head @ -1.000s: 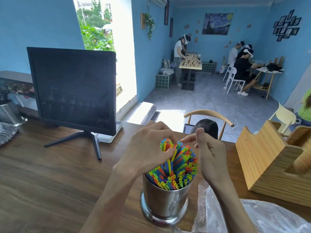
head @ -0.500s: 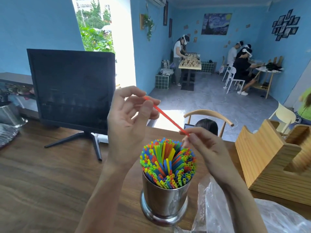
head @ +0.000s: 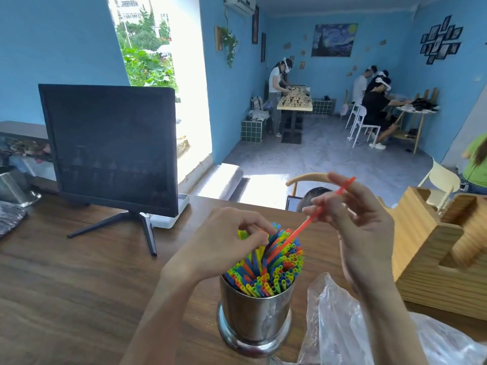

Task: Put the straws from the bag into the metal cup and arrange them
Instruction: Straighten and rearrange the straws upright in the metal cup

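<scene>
A shiny metal cup (head: 254,316) stands on the wooden table (head: 79,285) near its front edge, packed with several coloured straws (head: 274,270). My right hand (head: 361,233) pinches a red straw (head: 313,219) above the cup, its lower end dipping among the others. My left hand (head: 221,246) sits over the cup's left side, with its fingertips curled among the straw tops. A clear plastic bag (head: 340,325) lies crumpled to the right of the cup.
A dark monitor (head: 110,148) on a stand rises at the back left. A wooden holder (head: 434,254) stands at the right. A second metal cup (head: 13,185) sits at the far left edge. Several people work in the room beyond.
The red straw has passed from my left hand to my right, which now tilts it into the cup. My left hand has dropped from above down onto the straw tops.
</scene>
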The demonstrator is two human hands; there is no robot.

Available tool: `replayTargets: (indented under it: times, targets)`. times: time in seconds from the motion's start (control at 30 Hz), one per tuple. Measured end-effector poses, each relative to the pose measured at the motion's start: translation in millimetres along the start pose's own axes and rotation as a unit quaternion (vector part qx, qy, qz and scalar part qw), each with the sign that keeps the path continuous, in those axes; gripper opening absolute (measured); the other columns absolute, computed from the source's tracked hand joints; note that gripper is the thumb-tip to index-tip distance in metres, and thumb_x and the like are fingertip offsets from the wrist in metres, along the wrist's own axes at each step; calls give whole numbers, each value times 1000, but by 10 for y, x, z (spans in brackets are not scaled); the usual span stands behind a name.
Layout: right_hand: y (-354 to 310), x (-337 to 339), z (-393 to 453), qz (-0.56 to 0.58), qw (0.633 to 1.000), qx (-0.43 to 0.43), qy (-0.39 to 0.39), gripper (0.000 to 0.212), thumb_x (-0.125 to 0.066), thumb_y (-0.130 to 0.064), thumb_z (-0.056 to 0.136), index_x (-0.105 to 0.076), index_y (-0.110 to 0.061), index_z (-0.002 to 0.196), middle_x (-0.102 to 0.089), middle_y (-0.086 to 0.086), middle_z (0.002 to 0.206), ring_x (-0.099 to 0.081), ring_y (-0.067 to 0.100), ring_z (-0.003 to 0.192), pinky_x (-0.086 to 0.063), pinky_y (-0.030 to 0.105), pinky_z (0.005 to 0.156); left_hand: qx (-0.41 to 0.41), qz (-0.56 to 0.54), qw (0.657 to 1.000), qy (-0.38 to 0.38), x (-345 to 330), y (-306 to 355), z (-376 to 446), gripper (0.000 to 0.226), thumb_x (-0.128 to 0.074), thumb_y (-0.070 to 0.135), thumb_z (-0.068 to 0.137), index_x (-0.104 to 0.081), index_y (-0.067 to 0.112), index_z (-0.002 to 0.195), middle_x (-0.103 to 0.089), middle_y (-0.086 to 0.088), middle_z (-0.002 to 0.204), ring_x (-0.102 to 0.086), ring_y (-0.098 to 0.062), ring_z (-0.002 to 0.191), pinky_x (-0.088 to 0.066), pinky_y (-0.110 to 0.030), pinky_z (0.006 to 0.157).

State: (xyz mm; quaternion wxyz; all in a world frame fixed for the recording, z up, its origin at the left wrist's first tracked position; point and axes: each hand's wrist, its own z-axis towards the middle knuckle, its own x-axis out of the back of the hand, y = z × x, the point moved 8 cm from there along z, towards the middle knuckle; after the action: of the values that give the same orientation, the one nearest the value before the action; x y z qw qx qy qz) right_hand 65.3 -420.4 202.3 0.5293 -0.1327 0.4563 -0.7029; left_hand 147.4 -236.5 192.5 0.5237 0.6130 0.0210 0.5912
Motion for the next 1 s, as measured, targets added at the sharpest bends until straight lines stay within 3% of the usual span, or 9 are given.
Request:
replayTargets:
  times: [0.07, 0.13, 0.27, 0.33, 0.4, 0.5, 0.7, 0.87, 1.0]
  targets:
    - [1, -131, -75, -42, 999, 23, -24, 40, -69, -12, 87, -58, -31, 121, -75, 11, 82, -77, 27, 71, -62, 31, 70, 7, 18, 1000, 22, 21, -21, 26, 16, -67, 26, 94, -78, 37, 97, -74, 20, 82, -65, 7, 89, -47, -8, 77]
    - [58, -272, -145, -76, 995, 22, -59, 45, -73, -6, 88, -57, -36, 117, -75, 8, 84, -77, 25, 70, -62, 34, 67, 4, 17, 999, 45, 43, -29, 55, 16, -67, 27, 94, -77, 38, 99, -73, 21, 85, -64, 8, 90, -46, -9, 77]
    - [176, -399, -203, -264, 952, 87, -129, 7, -78, -20, 89, -76, -26, 89, -73, -12, 82, -72, 10, 78, -56, 31, 69, -40, 34, 998, 22, -28, 20, 131, 15, -67, 30, 93, -76, 37, 102, -72, 15, 94, -64, -2, 92, -51, -27, 84]
    - [212, -389, -201, -314, 933, 116, -134, 25, -73, -34, 94, -78, -22, 72, -69, -15, 76, -67, 8, 80, -47, 21, 72, -43, 48, 998, 9, -69, 33, 147, 11, -68, 31, 92, -77, 35, 95, -70, 13, 92, -62, -4, 92, -49, -29, 83]
    - [252, -338, -174, -335, 928, 103, -126, 46, -59, -44, 99, -76, -24, 62, -66, -16, 71, -63, 9, 84, -42, 19, 75, -43, 61, 997, 6, -112, 41, 154, 8, -71, 32, 90, -77, 37, 88, -69, 15, 89, -60, -3, 93, -47, -27, 82]
    - [287, -201, -117, -265, 959, 51, -87, 51, -50, -45, 102, -76, -27, 61, -70, -8, 73, -65, 15, 85, -45, 28, 80, -43, 90, 995, 4, -151, 47, 160, 11, -74, 33, 88, -79, 42, 90, -66, 19, 93, -55, -1, 96, -39, -16, 80]
    - [291, 45, -38, -172, 985, 3, 24, 59, -46, -32, 108, -72, -12, 59, -71, 2, 66, -63, 6, 68, -41, 13, 74, -30, 100, 995, -8, -137, 53, 162, 5, -79, 37, 85, -81, 40, 87, -64, 27, 84, -53, 8, 95, -36, -8, 73]
    - [301, 62, -43, -187, 982, -5, 28, 59, -45, -33, 107, -73, -12, 60, -72, 1, 67, -63, 4, 68, -41, 11, 72, -27, 100, 994, 16, -98, 65, 136, 5, -80, 39, 82, -80, 34, 81, -66, 26, 81, -51, 9, 100, -40, -7, 73]
    - [338, -47, -47, -229, 973, -17, -33, 45, -50, -40, 106, -77, -23, 75, -75, -8, 80, -68, 7, 85, -44, 21, 80, -44, 6, 994, 99, 84, 139, 59, 9, -80, 26, 82, -76, 34, 80, -71, 20, 78, -62, 3, 82, -43, -14, 70]
